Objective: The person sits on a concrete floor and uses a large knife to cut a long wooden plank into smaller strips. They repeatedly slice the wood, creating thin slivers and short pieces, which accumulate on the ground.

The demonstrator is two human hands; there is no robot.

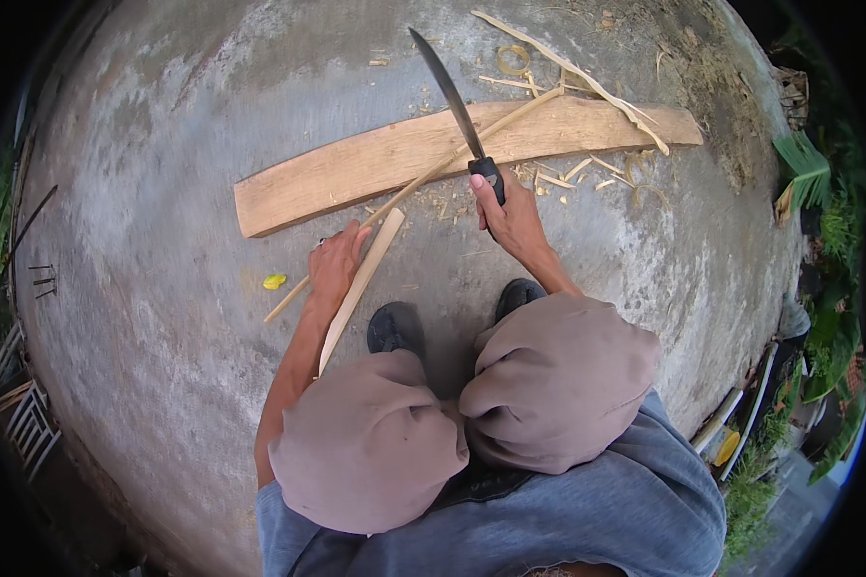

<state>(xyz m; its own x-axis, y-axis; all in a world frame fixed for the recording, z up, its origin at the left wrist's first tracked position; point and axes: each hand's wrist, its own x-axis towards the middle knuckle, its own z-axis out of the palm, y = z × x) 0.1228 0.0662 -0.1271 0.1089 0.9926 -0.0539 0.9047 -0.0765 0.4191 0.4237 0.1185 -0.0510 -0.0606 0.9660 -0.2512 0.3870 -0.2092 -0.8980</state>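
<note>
My right hand (516, 213) is closed round the black handle of a long knife (449, 91), its curved blade pointing up and away to the left. My left hand (335, 260) grips a thin wooden stick (409, 188), which runs slantwise from the lower left across a thick wooden plank (337, 187). The blade crosses over the stick near the middle of the plank; whether they touch I cannot tell. Beside my left hand a wider split wooden strip (361, 284) lies slanted, its lower end near my left knee.
Wood shavings (577, 170) and chips litter the concrete ground (164, 240) around the plank. A long pale strip (568, 65) lies across the plank's right end. My dark shoes (395, 329) stand close on the near side. A small yellow thing (274, 282) lies at left; green plants (823, 221) border the right.
</note>
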